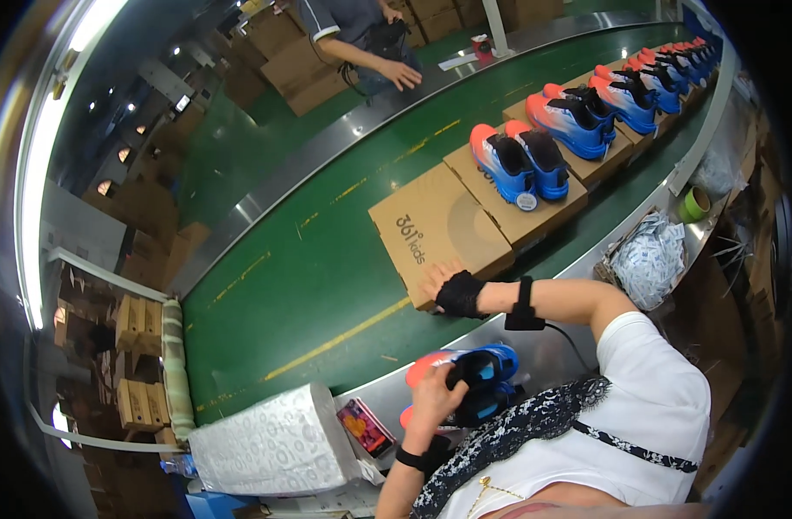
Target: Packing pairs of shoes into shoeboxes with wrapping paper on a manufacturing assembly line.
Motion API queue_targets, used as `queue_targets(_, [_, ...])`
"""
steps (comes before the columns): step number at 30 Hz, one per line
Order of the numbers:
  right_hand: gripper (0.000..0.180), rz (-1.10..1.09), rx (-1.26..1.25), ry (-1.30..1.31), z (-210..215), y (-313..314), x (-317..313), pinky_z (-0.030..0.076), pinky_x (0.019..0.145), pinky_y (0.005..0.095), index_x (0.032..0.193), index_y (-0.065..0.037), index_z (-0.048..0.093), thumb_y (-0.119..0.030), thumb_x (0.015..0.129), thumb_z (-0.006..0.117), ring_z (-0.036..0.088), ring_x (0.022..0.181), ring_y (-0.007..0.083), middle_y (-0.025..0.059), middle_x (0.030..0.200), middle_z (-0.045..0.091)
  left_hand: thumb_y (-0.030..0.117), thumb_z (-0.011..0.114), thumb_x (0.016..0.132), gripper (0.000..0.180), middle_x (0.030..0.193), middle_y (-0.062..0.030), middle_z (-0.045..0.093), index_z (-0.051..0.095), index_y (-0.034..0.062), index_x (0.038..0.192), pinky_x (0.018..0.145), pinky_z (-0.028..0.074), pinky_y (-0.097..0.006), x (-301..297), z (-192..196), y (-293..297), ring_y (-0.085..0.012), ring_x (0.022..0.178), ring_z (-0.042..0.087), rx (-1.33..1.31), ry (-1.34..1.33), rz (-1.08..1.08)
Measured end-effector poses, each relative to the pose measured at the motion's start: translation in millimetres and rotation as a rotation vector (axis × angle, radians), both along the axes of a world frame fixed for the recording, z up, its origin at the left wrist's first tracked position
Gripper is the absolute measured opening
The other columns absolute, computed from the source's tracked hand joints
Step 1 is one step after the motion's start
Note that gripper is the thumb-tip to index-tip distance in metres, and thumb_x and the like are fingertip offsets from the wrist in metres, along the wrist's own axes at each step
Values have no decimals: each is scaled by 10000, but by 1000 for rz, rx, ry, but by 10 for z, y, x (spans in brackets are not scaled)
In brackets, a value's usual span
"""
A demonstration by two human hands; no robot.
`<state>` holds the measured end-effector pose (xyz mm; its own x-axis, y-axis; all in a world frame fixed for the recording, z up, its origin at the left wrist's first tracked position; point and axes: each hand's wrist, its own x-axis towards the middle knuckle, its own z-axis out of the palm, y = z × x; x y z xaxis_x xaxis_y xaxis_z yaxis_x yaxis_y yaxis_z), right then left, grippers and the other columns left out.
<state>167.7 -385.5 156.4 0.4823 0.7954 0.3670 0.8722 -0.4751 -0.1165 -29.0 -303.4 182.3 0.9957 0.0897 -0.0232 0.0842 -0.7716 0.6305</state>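
Green conveyor belt amid stacked cartons; right hand flat, open on closed shoebox; left hand gripping blue shoes.

The right hand rests flat on the near edge of a closed cardboard shoebox on the green conveyor belt. The left hand grips a pair of blue-and-orange sneakers at 6 o'clock. Further boxed sneakers extend toward 2 o'clock.
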Motion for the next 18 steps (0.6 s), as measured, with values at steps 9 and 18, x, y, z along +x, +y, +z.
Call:
queue_targets(9, [629,-3,217,-8,-475,289,64,241,821,654,1205,-85,367,-243,635,584,287,1189,336,174,1260,329,308,654,694,763,1229,-280,318,269,-99,1212,906,297,-403,347,-23,481,-393,1132,325,203,-292,173])
queue_targets(18, [789,54,610,315,-81,-208,-485,214,899,521,1243,-33,284,-95,511,571,269,1219,296,140,1291,314,270,609,727,657,1157,-250,369,309,-31,1228,840,343,-377,554,381,745,-349,1030,408,-146,7,247])
